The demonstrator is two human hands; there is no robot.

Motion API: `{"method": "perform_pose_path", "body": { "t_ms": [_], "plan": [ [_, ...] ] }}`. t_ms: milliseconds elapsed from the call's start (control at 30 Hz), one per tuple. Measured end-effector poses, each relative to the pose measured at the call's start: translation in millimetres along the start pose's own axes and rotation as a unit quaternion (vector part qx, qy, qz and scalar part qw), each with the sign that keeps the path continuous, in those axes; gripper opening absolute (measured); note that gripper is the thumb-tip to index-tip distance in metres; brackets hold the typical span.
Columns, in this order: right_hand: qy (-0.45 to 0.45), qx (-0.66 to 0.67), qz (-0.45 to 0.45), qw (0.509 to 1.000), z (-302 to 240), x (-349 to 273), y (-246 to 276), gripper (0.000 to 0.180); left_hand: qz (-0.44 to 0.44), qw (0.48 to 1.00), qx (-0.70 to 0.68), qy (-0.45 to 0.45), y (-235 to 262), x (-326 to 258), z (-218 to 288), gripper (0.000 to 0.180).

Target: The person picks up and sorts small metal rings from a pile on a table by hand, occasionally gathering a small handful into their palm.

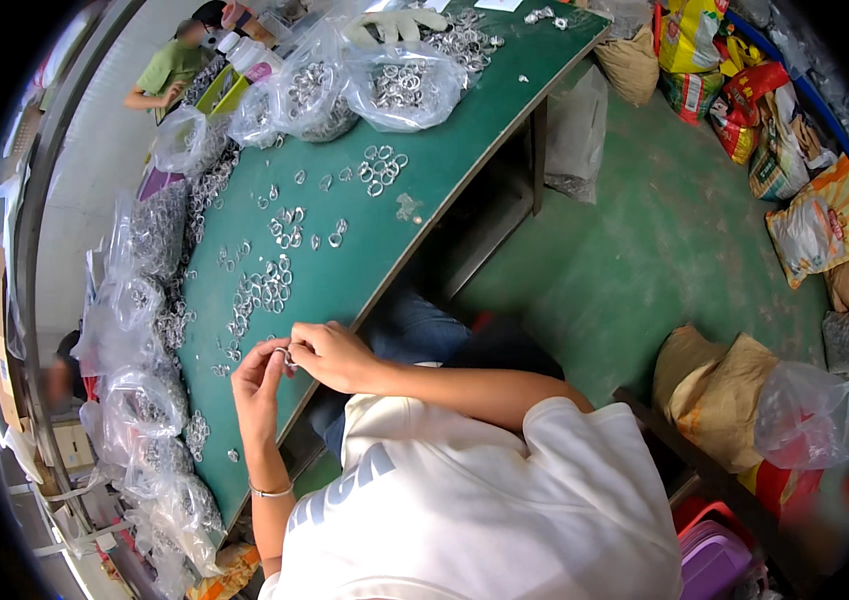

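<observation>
My left hand [258,385] and my right hand [332,357] meet at the near edge of the green table [334,260]. Between their fingertips they pinch a small silvery metal ring [288,357], partly hidden by the fingers. Just beyond my hands lies a loose pile of similar metal rings [264,287]. Smaller groups are scattered farther up the tabletop, among them a cluster of rings [381,170] toward the far end. A thin bracelet [271,492] circles my left wrist.
Clear plastic bags of metal pieces [406,88] line the table's far end, and more bags [149,400] run along its left side. A pale glove [396,25] lies at the back. Sacks [714,395] stand on the floor at right. Another person [172,70] sits at far left.
</observation>
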State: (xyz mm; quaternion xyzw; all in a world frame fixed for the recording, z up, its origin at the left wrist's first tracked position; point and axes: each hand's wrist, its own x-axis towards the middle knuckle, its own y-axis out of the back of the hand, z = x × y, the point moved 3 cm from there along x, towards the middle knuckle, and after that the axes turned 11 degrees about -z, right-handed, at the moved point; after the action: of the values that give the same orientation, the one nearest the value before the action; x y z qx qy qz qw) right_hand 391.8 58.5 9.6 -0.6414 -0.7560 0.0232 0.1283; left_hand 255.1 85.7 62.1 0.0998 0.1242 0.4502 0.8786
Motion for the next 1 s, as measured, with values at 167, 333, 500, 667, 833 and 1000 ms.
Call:
{"method": "perform_pose_path", "body": {
  "t_ms": [167,333,500,667,833,1000],
  "plan": [
    [-0.001,0.035,0.038,0.999,16,11,15,0.022,-0.044,0.994,0.059,-0.085,-1,22,7,0.007],
    [-0.014,0.088,0.094,0.992,26,9,28,0.023,-0.051,0.990,0.053,-0.124,-18,45,4,0.007],
    [-0.019,0.101,0.131,0.986,37,10,32,0.022,-0.059,0.990,0.056,-0.114,-24,58,-2,0.009],
    [-0.021,0.002,0.130,0.991,21,7,31,0.022,-0.029,0.999,0.013,0.007,-10,64,-12,0.009],
    [-0.049,0.000,0.116,0.992,19,6,43,0.023,-0.081,0.996,-0.007,0.024,-16,75,-9,0.011],
    [-0.043,-0.001,0.142,0.989,10,8,61,0.022,-0.165,0.985,0.044,0.010,-28,96,14,0.011]
  ]
}}
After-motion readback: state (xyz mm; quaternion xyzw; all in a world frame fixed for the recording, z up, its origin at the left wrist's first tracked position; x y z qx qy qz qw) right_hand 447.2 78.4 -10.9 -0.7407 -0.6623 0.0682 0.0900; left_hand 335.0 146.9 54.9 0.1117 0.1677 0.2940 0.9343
